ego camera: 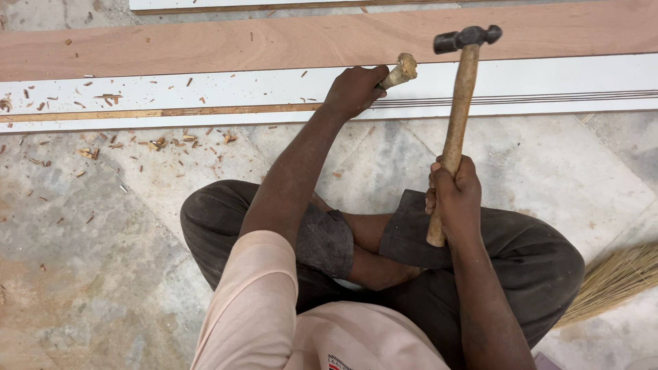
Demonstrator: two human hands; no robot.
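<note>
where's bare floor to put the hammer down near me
Bare stone lies right of the right hand, between the white board and the broom. The floor left of the knee is mostly bare. Wood chips crowd the strip under the board's left end.

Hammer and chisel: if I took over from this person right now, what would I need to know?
Right hand grips the hammer by its wooden handle, head raised above the chisel.
Left hand holds the chisel, its tip hidden, against the white board on the floor.
Done: a groove runs along the board's edge left of the chisel; wood chips litter the floor.
Left: the stretch right of the chisel looks uncut.
A broom lies at the right.
</note>
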